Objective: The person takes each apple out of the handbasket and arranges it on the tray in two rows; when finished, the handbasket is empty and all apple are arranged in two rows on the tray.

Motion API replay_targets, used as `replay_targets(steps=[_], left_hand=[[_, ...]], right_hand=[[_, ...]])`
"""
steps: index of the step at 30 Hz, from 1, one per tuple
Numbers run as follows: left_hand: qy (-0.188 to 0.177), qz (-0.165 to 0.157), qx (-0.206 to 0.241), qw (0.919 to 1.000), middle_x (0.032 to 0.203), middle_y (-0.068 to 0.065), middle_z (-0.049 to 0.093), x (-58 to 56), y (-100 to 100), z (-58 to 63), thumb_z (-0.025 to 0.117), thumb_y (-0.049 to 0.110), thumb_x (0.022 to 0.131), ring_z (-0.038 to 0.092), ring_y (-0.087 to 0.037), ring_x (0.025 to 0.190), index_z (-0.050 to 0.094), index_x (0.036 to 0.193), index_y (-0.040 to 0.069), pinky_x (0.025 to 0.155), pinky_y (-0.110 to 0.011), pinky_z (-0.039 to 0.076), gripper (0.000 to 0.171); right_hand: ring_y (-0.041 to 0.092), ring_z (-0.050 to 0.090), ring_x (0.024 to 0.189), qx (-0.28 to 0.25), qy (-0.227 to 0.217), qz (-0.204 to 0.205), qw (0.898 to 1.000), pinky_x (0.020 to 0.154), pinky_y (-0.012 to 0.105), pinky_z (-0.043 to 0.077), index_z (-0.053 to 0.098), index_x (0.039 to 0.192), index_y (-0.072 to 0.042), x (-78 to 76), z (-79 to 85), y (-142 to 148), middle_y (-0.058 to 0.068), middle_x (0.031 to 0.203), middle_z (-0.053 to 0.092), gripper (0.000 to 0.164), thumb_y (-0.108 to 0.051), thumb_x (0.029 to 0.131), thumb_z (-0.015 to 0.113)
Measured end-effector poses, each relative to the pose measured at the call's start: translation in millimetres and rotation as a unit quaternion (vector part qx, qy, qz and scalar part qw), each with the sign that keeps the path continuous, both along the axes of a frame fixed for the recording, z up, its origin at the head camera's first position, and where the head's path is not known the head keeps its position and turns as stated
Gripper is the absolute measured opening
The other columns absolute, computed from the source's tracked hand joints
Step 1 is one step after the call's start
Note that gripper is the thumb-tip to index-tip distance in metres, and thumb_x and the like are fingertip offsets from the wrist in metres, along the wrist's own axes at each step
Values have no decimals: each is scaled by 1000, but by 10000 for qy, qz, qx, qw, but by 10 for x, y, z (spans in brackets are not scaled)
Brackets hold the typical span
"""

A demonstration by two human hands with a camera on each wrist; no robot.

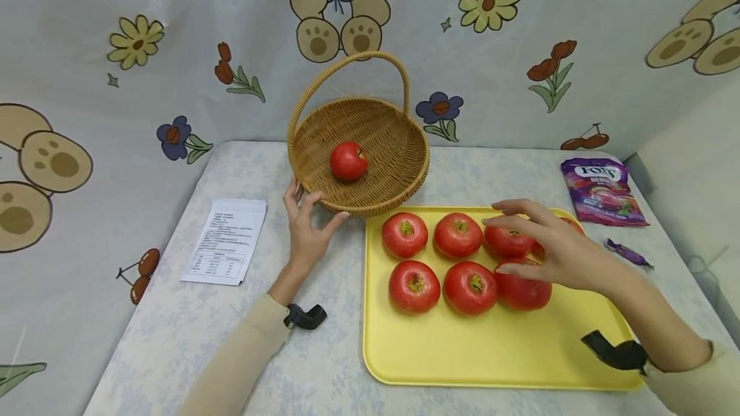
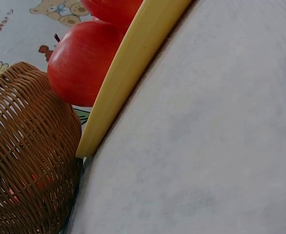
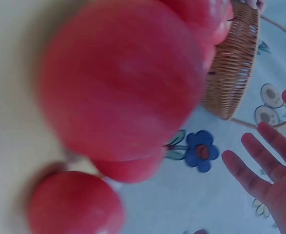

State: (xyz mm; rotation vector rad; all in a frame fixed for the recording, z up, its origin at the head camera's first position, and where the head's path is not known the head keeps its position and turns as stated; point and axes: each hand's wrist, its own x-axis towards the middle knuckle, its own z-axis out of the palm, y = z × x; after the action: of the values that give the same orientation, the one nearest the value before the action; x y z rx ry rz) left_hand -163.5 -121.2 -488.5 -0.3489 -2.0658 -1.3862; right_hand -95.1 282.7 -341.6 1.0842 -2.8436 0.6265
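Observation:
A wicker basket [image 1: 376,146] with a tall arched handle stands at the back, its mouth facing me and one red apple [image 1: 348,161] inside. At its lower left rim, my left hand [image 1: 309,233] grips the edge, fingers bent against the wicker. Several red apples [image 1: 414,286] sit in rows on a yellow tray [image 1: 451,352]. Over the tray's right-hand apples hovers my right hand [image 1: 557,249], fingers apart and loosely bent, partly hiding the apples behind it. The right wrist view shows this hand [image 3: 274,180] with spread fingers holding nothing, beside a large blurred apple [image 3: 123,78].
A purple candy bag [image 1: 604,191] lies at the back right, with a small wrapped candy [image 1: 629,253] just in front. Left of the basket is a white printed packet [image 1: 225,242]. A patterned cloth [image 1: 231,5] hangs behind the table.

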Motion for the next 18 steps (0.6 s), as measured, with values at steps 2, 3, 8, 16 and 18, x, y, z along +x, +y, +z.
replay_targets(steps=[2,3,8,16,18], left_hand=[[-40,-9,-26,10000,158,-14,15,4,-7,-2,76,50,80,25,-35,145,59,111,11,110,-60,32,53],[-58,-3,-47,10000,158,-14,14,7,-14,1,75,51,81,25,-35,145,58,111,11,110,-60,32,53],[-48,77,-79,9999,159,-14,15,-4,-68,7,76,50,79,25,-33,145,59,110,11,111,-60,31,53],[115,-93,75,9999,152,-31,15,-38,-8,1,88,0,67,22,-48,143,57,107,1,108,-69,26,50],[95,-55,79,9999,152,-31,15,-29,6,-5,87,-2,67,23,-48,142,57,107,2,108,-68,26,51]], right_hand=[[28,47,126,-108,39,170,9998,83,48,57,57,133,-25,-144,66,-113,8,142,46,70,-24,71,89],[29,45,129,-153,19,217,9996,86,50,56,57,133,-26,-224,92,-178,7,144,45,69,-24,72,89],[30,39,134,-324,-73,479,9983,99,60,45,56,135,-26,-697,193,-593,7,147,44,65,-26,77,85],[35,37,136,-342,-97,1089,9934,107,56,38,56,136,-17,-1444,201,-1248,13,146,42,65,-32,79,84],[34,36,137,-172,-397,1082,9932,108,56,37,54,138,-18,-1591,167,-1386,13,148,40,66,-35,80,82]])
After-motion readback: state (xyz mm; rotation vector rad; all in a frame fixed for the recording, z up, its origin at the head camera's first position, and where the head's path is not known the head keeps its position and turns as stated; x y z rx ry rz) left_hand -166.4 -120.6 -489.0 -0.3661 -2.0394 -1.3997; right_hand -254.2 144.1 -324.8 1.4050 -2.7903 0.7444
